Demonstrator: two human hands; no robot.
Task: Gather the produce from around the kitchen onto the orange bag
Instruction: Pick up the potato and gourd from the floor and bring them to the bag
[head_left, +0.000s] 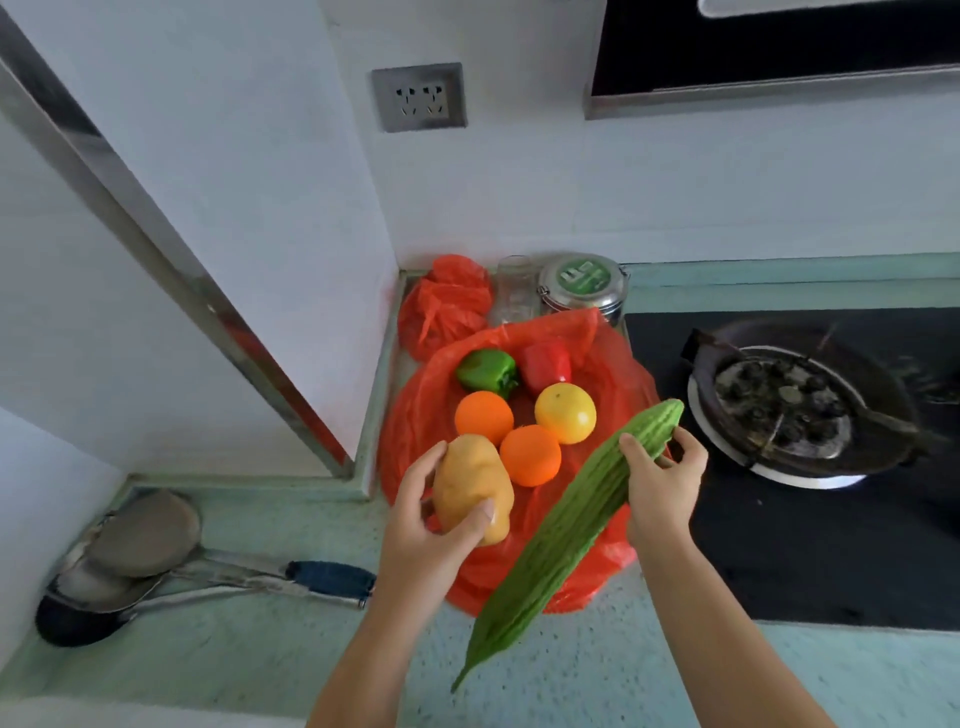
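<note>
The left hand (426, 525) grips a potato (470, 483) and the right hand (662, 480) grips a long green gourd (566, 525), both over the orange bag (415, 431). Just beyond the hands, two oranges (484, 417), a yellow fruit (565, 412) and two peppers (487, 370) lie on the bag.

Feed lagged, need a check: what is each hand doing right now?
Left hand: fingers closed on the potato.
Right hand: fingers closed on the bitter gourd.

Orange bag (415, 415), green bumpy gourd (561, 530)

Soft even daylight, warped blurry edges
</note>
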